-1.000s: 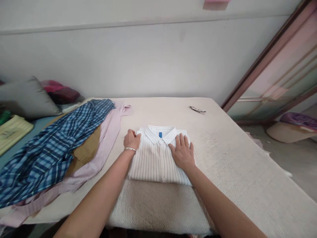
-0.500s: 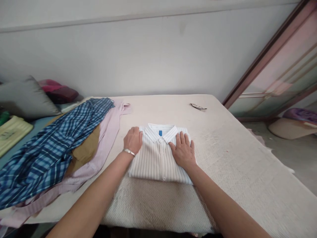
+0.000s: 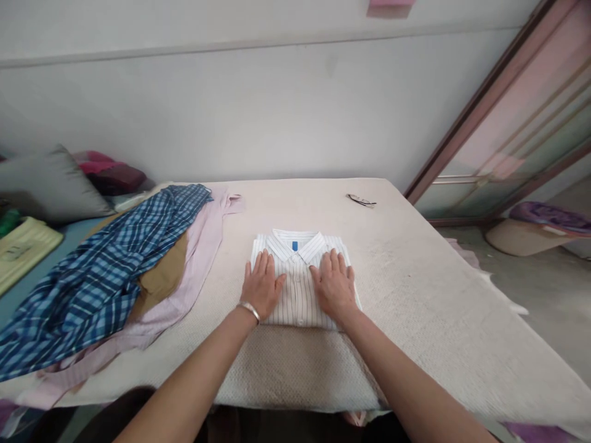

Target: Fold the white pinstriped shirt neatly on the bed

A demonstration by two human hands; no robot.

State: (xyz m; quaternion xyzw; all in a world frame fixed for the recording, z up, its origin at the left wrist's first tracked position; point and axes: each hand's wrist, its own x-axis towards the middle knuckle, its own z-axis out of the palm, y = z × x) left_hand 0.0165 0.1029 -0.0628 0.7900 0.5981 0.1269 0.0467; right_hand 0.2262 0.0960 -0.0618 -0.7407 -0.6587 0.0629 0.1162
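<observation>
A white striped shirt [image 3: 298, 289], folded into a neat rectangle with its collar facing away from me, lies in the middle of a cream textured table cover [image 3: 415, 295]. My left hand [image 3: 261, 285] lies flat on the shirt's left half, fingers spread, with a silver bangle at the wrist. My right hand [image 3: 333, 284] presses flat on the right half. Both palms rest on the fabric and grip nothing.
A pile of unfolded clothes lies at the left: a blue checked shirt [image 3: 106, 271] over a brown garment [image 3: 159, 280] and a pale pink shirt [image 3: 203, 246]. Glasses [image 3: 361, 200] sit at the table's far side. Pillows [image 3: 50, 184] lie at the far left; a sliding door frame [image 3: 480, 104] stands right.
My left hand has moved from the shirt's left edge by the collar onto the shirt front and opened flat. My right hand stays flat, shifted slightly toward me.
</observation>
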